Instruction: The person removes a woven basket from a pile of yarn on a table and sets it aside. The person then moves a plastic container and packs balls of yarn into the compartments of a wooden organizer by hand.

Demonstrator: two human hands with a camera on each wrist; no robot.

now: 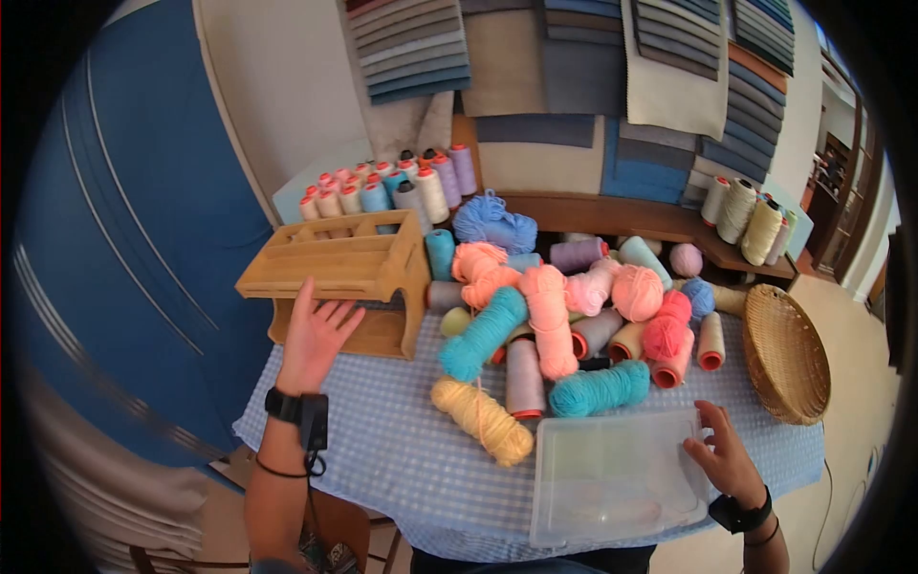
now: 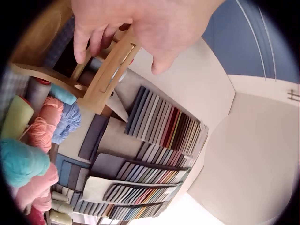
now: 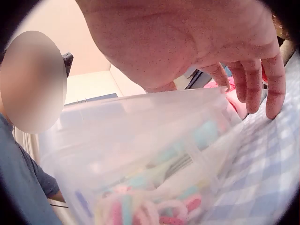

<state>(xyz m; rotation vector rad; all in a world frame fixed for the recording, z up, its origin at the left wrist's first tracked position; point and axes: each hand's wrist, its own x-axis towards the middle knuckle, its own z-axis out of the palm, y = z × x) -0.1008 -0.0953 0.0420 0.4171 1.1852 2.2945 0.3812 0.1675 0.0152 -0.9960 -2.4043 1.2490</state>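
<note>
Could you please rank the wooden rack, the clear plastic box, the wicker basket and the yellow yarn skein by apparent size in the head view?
1. wooden rack and clear plastic box, too alike to separate
2. wicker basket
3. yellow yarn skein

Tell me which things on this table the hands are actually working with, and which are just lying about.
In hand:
- wooden rack, touched by the left hand
- clear plastic box, its far corner touched by the right hand

Lying about:
- yarn skeins and thread cones piled mid-table
- wicker basket
- fabric swatches on the wall
</note>
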